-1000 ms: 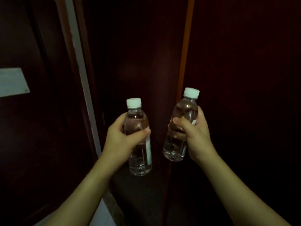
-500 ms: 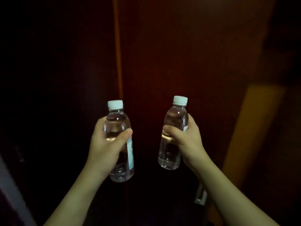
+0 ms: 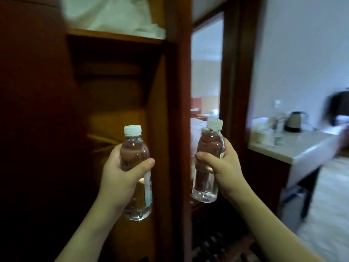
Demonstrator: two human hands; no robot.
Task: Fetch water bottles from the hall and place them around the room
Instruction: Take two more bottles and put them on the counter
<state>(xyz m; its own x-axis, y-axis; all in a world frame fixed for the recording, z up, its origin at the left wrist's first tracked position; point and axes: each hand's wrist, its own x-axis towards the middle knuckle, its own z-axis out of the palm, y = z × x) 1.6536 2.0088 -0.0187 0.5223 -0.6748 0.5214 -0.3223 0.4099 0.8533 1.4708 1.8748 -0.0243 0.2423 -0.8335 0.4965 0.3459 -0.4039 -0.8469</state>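
Beside the dark red-brown wooden wardrobe [image 3: 175,91] at the room's entrance, I am holding two bottles out in front of me, one in each fist. My left hand [image 3: 120,178] is wrapping around the middle of a small clear plastic water bottle with a white screw cap [image 3: 137,173], thumb pressing across its front, its pale label strip showing below my thumb. My right hand [image 3: 222,169] is gripping a second clear plastic water bottle with a white cap [image 3: 207,163] the same way, fingers closed around its waist. Both bottles are standing roughly upright, near each other but not touching, and both caps are looking sealed.

Judging by this, the fetching part is looking done for this pair: I am carrying them, and the room is opening up ahead of me. Nothing is placed yet, since both bottles are in the air in my grasp.

To my right, a pale-topped table with dark legs [image 3: 294,154] is carrying a dark-and-steel electric kettle [image 3: 295,121] and some whitish cups [image 3: 264,131], blurred so I cannot tell them apart. That is seeming the nearest likely spot for one bottle. Through the doorway [image 3: 205,82] between the wardrobe and the wall, I am making out white bedding and something red further in, too soft to name surely; the other bottle may be going somewhere there. On the wardrobe's top shelf, white folded linen [image 3: 117,14] is lying.
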